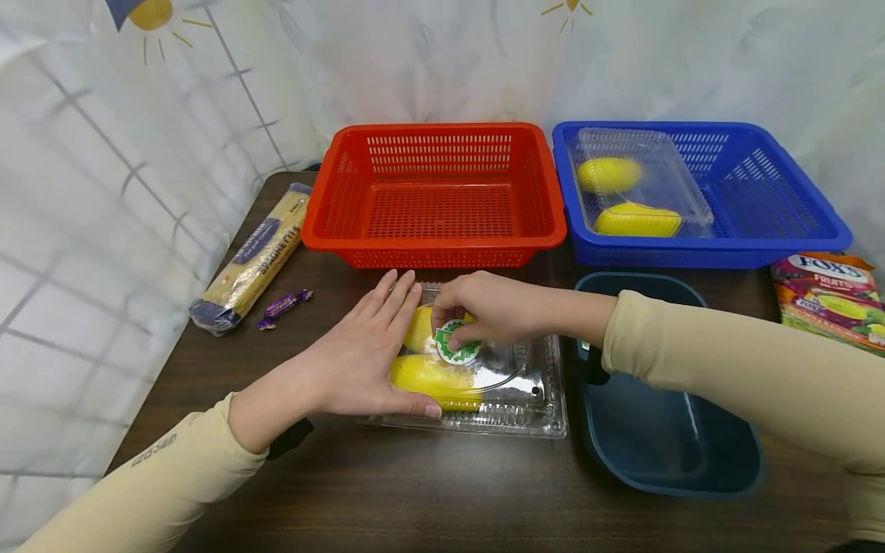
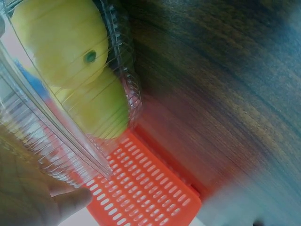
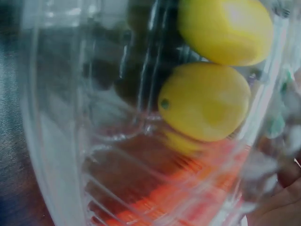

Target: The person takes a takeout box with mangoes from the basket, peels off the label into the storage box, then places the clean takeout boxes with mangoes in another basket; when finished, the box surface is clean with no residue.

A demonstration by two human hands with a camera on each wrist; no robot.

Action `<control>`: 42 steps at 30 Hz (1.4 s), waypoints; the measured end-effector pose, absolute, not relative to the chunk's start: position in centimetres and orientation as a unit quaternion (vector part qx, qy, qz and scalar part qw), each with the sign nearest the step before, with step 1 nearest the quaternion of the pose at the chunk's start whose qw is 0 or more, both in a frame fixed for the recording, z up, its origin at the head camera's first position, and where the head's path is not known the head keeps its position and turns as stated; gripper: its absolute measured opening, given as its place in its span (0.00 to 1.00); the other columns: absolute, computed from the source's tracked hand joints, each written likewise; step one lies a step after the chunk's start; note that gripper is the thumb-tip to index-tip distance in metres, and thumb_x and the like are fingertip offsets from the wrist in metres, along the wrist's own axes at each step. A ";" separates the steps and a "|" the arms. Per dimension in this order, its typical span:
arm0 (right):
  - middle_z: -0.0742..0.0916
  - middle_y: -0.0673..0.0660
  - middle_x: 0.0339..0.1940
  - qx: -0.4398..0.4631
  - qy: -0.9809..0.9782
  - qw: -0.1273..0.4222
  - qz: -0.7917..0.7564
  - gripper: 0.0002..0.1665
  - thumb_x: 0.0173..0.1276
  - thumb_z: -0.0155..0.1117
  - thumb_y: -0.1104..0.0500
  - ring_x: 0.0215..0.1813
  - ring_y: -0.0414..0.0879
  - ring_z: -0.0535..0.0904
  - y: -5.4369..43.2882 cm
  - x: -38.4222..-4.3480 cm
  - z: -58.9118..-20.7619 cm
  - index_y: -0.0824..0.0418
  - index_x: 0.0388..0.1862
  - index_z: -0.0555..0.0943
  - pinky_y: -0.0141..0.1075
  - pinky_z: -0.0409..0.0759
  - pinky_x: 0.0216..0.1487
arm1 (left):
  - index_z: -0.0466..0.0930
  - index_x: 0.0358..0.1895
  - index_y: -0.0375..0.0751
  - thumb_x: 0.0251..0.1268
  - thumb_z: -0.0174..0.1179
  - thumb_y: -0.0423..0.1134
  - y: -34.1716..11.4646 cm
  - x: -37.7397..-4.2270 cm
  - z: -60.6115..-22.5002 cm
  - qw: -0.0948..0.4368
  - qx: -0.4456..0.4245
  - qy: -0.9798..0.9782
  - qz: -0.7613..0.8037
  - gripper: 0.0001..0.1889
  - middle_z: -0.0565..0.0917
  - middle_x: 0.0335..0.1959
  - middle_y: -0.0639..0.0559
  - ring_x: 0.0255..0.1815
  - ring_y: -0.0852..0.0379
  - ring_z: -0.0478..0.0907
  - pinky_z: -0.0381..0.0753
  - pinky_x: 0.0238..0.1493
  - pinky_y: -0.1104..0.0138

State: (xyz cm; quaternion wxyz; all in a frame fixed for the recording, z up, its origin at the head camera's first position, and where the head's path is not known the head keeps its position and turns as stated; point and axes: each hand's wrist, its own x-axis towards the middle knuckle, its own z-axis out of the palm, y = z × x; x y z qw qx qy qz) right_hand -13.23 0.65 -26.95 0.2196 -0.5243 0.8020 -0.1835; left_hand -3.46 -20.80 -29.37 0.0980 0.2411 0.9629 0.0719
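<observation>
A clear plastic clamshell box (image 1: 546, 384) with yellow fruits (image 1: 432, 376) inside lies on the table, its lid down. My left hand (image 1: 369, 353) rests on the box's left side, fingers straight and thumb along the near edge. Over the lid, my right hand (image 1: 487, 311) pinches a round green-and-white sticker (image 1: 462, 355) between thumb and curled fingers; how much of it touches the lid is hidden. Through the box's wall, the left wrist view shows the yellow fruits (image 2: 56, 42) close up. The right wrist view also shows a fruit (image 3: 207, 101), somewhat blurred.
A red basket (image 1: 432, 242) stands behind the box. The blue basket (image 1: 747, 246) beside it holds another clear box of yellow fruits (image 1: 636, 219). Under my right forearm is a dark blue tub (image 1: 664, 461). Spaghetti (image 1: 256, 257) and a purple-wrapped candy (image 1: 283, 307) lie left, a Fox's bag (image 1: 830, 296) right.
</observation>
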 end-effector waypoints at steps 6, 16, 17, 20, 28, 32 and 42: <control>0.87 0.47 0.35 -0.494 0.806 0.239 -0.222 0.07 0.68 0.73 0.58 0.36 0.40 0.79 0.9 -13.5 -26.8 0.55 0.44 0.87 0.30 0.82 0.43 | 0.38 0.83 0.35 0.49 0.55 0.85 -20.7 -3.5 -29.3 0.107 0.238 0.963 0.074 0.72 0.32 0.86 0.41 0.86 0.39 0.29 0.42 0.84 0.45; 0.91 0.48 0.37 -0.466 0.802 0.248 -0.279 0.07 0.68 0.72 0.61 0.37 0.40 0.82 1.7 -14.0 -26.6 0.57 0.44 0.90 0.32 0.86 0.47 | 0.37 0.83 0.35 0.48 0.54 0.86 -20.6 -3.7 -29.4 0.116 0.232 0.963 0.076 0.72 0.32 0.86 0.42 0.86 0.40 0.27 0.42 0.84 0.45; 0.91 0.48 0.37 -0.462 0.802 0.249 -0.285 0.07 0.68 0.72 0.60 0.37 0.40 0.83 1.8 -14.1 -26.6 0.57 0.45 0.90 0.32 0.86 0.47 | 0.37 0.83 0.35 0.48 0.54 0.86 -20.6 -3.7 -29.4 0.117 0.232 0.963 0.076 0.72 0.32 0.86 0.42 0.86 0.40 0.27 0.42 0.84 0.45; 0.91 0.49 0.37 -0.446 0.805 0.247 -0.303 0.08 0.68 0.72 0.60 0.37 0.41 0.82 2.3 -14.3 -26.3 0.58 0.45 0.90 0.33 0.86 0.47 | 0.37 0.83 0.36 0.47 0.53 0.86 -20.6 -3.7 -29.4 0.118 0.230 0.963 0.074 0.72 0.32 0.86 0.43 0.86 0.40 0.27 0.42 0.84 0.44; 0.91 0.51 0.32 -0.378 0.814 0.252 -0.361 0.09 0.68 0.71 0.61 0.33 0.47 0.80 4.5 -14.5 -25.1 0.59 0.46 0.90 0.36 0.84 0.36 | 0.36 0.84 0.38 0.46 0.52 0.88 -20.6 -3.7 -29.5 0.118 0.224 0.965 0.069 0.73 0.31 0.86 0.44 0.86 0.40 0.28 0.43 0.84 0.44; 0.90 0.53 0.31 -0.320 0.824 0.263 -0.386 0.09 0.70 0.70 0.61 0.33 0.49 0.82 6.4 -14.5 -24.8 0.61 0.46 0.90 0.37 0.85 0.38 | 0.35 0.84 0.38 0.46 0.52 0.88 -20.6 -3.7 -29.5 0.115 0.223 0.965 0.068 0.73 0.31 0.86 0.44 0.86 0.39 0.28 0.43 0.84 0.44; 0.91 0.51 0.36 -0.172 0.813 0.310 -0.463 0.18 0.74 0.66 0.60 0.37 0.44 0.87 12.5 -14.7 -24.4 0.72 0.56 0.82 0.34 0.88 0.45 | 0.36 0.83 0.35 0.47 0.52 0.87 -20.8 -3.6 -29.5 0.107 0.234 0.964 0.071 0.73 0.31 0.85 0.42 0.86 0.41 0.26 0.42 0.84 0.44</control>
